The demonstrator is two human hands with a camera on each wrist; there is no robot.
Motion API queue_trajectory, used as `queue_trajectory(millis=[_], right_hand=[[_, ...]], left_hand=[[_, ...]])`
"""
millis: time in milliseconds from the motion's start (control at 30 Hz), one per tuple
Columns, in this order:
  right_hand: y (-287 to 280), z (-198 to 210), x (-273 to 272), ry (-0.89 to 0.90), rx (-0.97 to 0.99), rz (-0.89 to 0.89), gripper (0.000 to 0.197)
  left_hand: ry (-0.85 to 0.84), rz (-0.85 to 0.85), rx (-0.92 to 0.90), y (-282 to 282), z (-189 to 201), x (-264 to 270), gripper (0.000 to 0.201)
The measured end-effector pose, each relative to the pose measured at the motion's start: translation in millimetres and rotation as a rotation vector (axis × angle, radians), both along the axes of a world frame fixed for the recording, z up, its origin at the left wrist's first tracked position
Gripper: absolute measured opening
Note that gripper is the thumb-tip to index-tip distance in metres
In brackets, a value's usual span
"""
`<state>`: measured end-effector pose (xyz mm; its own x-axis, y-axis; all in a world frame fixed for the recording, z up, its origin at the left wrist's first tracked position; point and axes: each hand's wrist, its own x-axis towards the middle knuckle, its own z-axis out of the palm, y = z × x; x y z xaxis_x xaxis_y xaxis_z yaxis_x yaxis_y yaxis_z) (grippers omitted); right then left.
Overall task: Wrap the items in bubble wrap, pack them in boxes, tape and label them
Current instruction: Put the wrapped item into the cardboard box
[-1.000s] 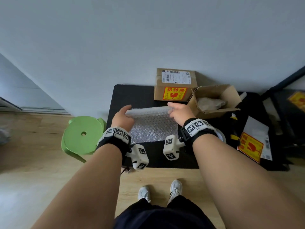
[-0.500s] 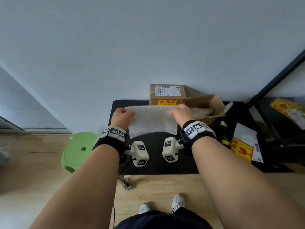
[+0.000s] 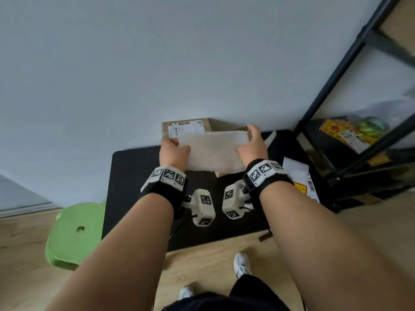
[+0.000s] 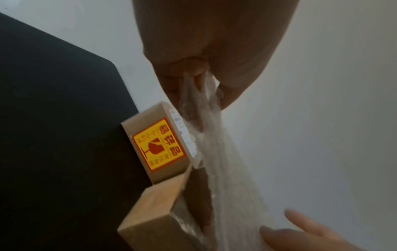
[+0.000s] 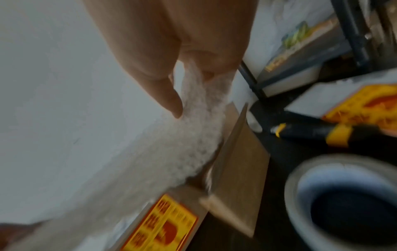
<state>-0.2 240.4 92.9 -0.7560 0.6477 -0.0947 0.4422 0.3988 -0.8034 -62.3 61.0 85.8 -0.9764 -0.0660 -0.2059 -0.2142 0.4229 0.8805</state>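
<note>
I hold a bubble wrap sheet (image 3: 213,151) stretched in the air above the black table (image 3: 132,176). My left hand (image 3: 173,151) pinches its left end and my right hand (image 3: 252,145) pinches its right end. Both wrist views show the bubble wrap (image 4: 217,152) (image 5: 199,122) caught between thumb and fingers. Behind the sheet stands a sealed cardboard box (image 3: 186,127) with a white shipping label and a yellow fragile sticker (image 4: 158,144). An open cardboard box (image 4: 154,212) sits right beside it, mostly hidden by the sheet in the head view.
A tape roll (image 5: 343,200) and a black-and-yellow tool (image 5: 311,134) lie on the table's right part beside label sheets (image 3: 301,178). A black metal shelf (image 3: 332,86) rises at the right. A green stool (image 3: 76,234) stands left of the table.
Both hands have lifted the bubble wrap off the table and carried it up and away, towards the boxes at the wall. The head view has tilted upward.
</note>
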Motion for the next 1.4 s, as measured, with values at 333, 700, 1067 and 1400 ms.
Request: queue_trajectory(millis=[333, 700, 1067, 1400], right_hand=[[95, 6, -36, -0.262, 0.237, 0.234, 0.034], [118, -37, -84, -0.528, 0.465, 0.627, 0.033], [122, -48, -88, -0.552, 0.898, 0.831, 0.037], [110, -32, -92, -0.522, 0.8, 0.728, 0.031]], left_hand=[[-0.15, -0.174, -0.206, 115, -1, -17, 0.023], [-0.265, -0.32, -0.706, 154, -21, -15, 0.015], [0.116, -0.563, -1.157, 156, -56, -26, 0.034], [0.225, -0.752, -1.276, 157, -62, -27, 0.036]])
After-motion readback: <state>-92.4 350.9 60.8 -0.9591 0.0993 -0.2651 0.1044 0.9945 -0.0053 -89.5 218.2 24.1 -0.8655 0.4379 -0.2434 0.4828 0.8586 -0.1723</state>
